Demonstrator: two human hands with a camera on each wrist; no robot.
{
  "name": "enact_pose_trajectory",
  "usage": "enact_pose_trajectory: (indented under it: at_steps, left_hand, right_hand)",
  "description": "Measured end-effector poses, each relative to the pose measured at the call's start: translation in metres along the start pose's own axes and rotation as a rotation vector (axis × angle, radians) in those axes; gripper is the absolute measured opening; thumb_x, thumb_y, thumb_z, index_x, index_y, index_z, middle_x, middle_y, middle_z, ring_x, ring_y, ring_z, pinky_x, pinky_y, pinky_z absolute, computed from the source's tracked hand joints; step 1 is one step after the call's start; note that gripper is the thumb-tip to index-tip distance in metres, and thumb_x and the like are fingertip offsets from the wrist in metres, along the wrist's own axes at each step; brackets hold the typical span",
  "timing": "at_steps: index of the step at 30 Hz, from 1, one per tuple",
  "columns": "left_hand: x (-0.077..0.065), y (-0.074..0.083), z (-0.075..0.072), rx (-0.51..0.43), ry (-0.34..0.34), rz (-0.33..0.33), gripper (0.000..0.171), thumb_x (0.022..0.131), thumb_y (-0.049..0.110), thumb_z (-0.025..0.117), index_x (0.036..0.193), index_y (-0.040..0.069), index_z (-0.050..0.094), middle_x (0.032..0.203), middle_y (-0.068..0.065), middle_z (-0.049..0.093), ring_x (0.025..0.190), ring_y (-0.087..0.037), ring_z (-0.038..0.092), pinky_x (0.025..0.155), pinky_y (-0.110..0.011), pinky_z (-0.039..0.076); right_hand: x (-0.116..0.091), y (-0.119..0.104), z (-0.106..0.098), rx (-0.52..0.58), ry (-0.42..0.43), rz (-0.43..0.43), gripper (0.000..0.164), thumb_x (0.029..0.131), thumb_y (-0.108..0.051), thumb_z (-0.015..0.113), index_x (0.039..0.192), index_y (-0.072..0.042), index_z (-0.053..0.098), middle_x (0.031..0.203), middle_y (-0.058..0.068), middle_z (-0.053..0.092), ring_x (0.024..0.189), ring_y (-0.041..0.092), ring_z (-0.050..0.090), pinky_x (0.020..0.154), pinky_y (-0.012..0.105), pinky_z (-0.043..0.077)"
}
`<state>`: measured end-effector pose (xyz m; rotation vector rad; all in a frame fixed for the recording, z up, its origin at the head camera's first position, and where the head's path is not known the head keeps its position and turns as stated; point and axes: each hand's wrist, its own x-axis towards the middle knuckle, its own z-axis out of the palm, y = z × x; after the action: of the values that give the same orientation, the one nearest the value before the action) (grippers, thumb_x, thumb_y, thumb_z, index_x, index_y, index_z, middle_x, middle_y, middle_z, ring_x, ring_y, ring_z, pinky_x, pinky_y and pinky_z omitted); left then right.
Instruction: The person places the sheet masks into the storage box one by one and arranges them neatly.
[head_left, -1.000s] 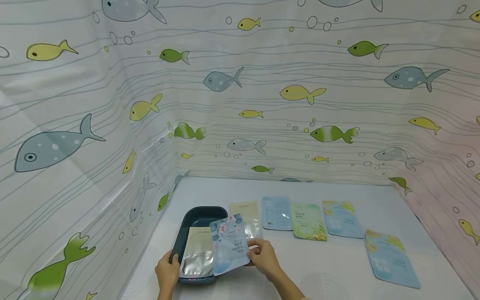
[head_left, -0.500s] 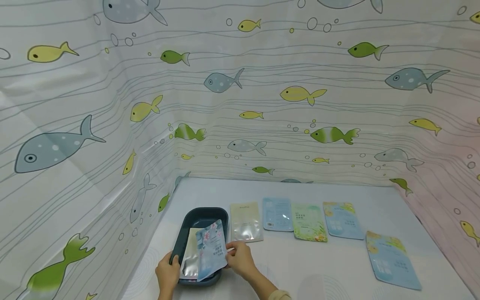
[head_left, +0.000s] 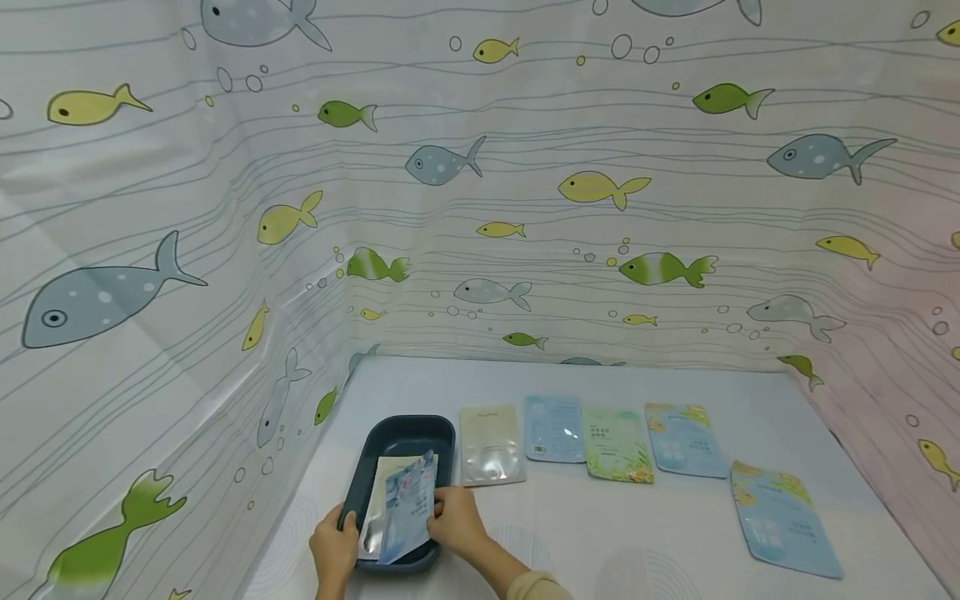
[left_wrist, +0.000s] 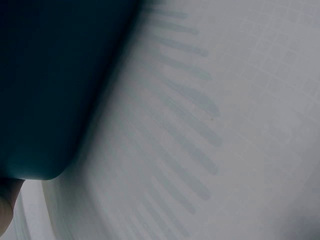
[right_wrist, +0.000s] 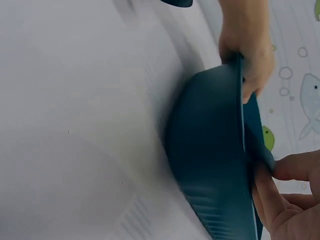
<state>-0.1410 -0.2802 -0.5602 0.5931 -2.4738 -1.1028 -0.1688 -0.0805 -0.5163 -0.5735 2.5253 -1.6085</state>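
Note:
My left hand [head_left: 335, 546] grips the left rim of a dark teal plastic basin [head_left: 405, 435], thumb over the edge. The right hand [head_left: 457, 521] pinches the right edge of a blue floral face mask packet [head_left: 408, 510], tilted inside the basin above a gold-and-silver packet [head_left: 377, 504]. That lower packet is partly covered. From the right wrist view, the right fingers [right_wrist: 270, 195] reach over the rim of the basin [right_wrist: 210, 130], and the left hand [right_wrist: 250, 45] grips its far end. Mostly basin wall [left_wrist: 55, 75] fills the left wrist view.
Right of the basin lie another gold-and-silver packet [head_left: 492, 446], a light blue packet [head_left: 553, 429], a green one [head_left: 617, 443] and two blue-yellow ones, one farther back [head_left: 686, 440] and one nearer [head_left: 786, 521]. A fish-printed sheet [head_left: 525, 167] walls the white table [head_left: 585, 542].
The right hand has carried the floral packet leftward and lowered it into the basin, uncovering the gold-and-silver packet on the table. My left hand keeps its hold on the rim.

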Motion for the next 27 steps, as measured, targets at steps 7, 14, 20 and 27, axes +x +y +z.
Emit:
enact_pose_trajectory:
  at_steps: [7,14,20,27]
  left_hand:
    - [-0.001,0.000,0.000,0.010,0.017,0.017,0.024,0.085,-0.001,0.047,0.100,-0.018,0.056,0.093,-0.034,0.058,0.082,-0.045,0.057,0.070,-0.054,0.045]
    - [-0.002,0.001,-0.002,-0.005,-0.010,-0.005,0.026,0.087,0.000,0.046,0.103,-0.019,0.053,0.096,-0.036,0.056,0.084,-0.047,0.055,0.070,-0.054,0.045]
    - [-0.002,0.000,-0.001,0.000,-0.008,-0.018,0.027,0.086,0.000,0.046,0.104,-0.020,0.052,0.102,-0.037,0.053,0.093,-0.050,0.051,0.076,-0.057,0.042]
    - [-0.001,-0.001,0.000,0.001,0.018,-0.005,0.025,0.085,0.000,0.047,0.101,-0.019,0.055,0.098,-0.036,0.055,0.091,-0.049,0.053,0.074,-0.056,0.042]
  right_hand:
    - [0.001,-0.002,0.013,-0.075,-0.067,-0.012,0.009,0.064,0.011,0.057,0.068,0.003,0.059,0.051,-0.005,0.049,0.044,0.001,0.038,0.036,0.015,0.029]
    - [-0.002,-0.004,0.026,-0.278,-0.076,-0.073,0.014,0.064,0.008,0.057,0.075,0.000,0.061,0.063,0.001,0.061,0.052,0.001,0.047,0.040,0.017,0.035]
    - [-0.006,-0.005,0.036,-0.498,-0.061,-0.099,0.012,0.066,0.005,0.057,0.065,-0.007,0.059,0.057,0.001,0.055,0.047,0.004,0.042,0.035,0.020,0.031]
    - [-0.006,-0.009,0.038,-0.625,-0.091,-0.094,0.012,0.064,0.002,0.064,0.061,-0.007,0.059,0.057,0.004,0.056,0.045,0.009,0.045,0.035,0.023,0.031]
